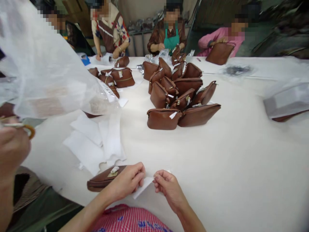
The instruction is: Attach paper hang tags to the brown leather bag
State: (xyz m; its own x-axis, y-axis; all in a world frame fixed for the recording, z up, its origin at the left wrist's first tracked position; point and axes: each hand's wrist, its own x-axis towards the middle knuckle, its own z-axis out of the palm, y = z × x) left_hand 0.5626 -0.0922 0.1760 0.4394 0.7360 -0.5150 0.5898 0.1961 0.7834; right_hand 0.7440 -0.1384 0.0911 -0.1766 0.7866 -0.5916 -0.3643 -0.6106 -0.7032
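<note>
My left hand (127,180) and my right hand (167,185) are both closed in a pinch on a small white piece of paper (143,188) at the near edge of the white table (241,167). A brown leather purse (103,178) lies flat just left of my left hand, partly hidden by it. My wrists rest over the table edge above a red checked garment.
A pile of several brown purses (180,96) sits mid-table, with more (118,77) further left. White paper sheets (96,138) lie near left. A neighbour's hand (12,148) and a clear plastic bag (45,61) fill the left. Several people work at the far side.
</note>
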